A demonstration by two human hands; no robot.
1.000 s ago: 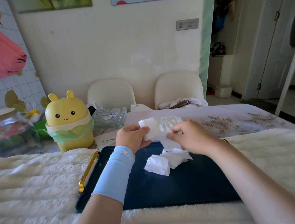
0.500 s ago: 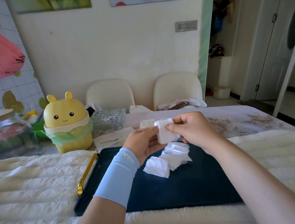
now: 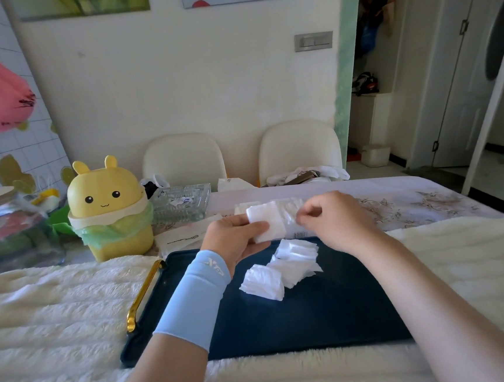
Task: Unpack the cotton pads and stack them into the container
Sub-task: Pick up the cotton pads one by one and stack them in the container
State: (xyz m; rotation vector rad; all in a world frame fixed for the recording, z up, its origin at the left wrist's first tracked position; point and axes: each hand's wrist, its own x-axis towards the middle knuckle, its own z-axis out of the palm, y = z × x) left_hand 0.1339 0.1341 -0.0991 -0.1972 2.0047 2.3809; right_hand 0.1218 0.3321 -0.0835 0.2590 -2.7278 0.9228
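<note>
My left hand [image 3: 236, 238], with a light blue sleeve on the wrist, grips a small stack of white cotton pads [image 3: 265, 221] above the far edge of the dark blue tray [image 3: 331, 315]. A clear plastic wrapper [image 3: 291, 218] stretches from that stack to my right hand [image 3: 335, 220], whose curled fingers pinch its edge. Below the hands, loose white cotton pads [image 3: 282, 269] lie in a spread pile on the tray.
The tray has a gold handle [image 3: 141, 295] at its left and sits on a fluffy cream cloth [image 3: 57, 314]. Behind it stand a yellow bunny-shaped bin [image 3: 109, 209], a clear glass dish [image 3: 181, 203] and a big glass jar [image 3: 7, 227]. Two cream chairs face the table.
The stack of pads has gone from both hands' grip to my left hand. My right hand has drawn away to the right, pulling the wrapper.
</note>
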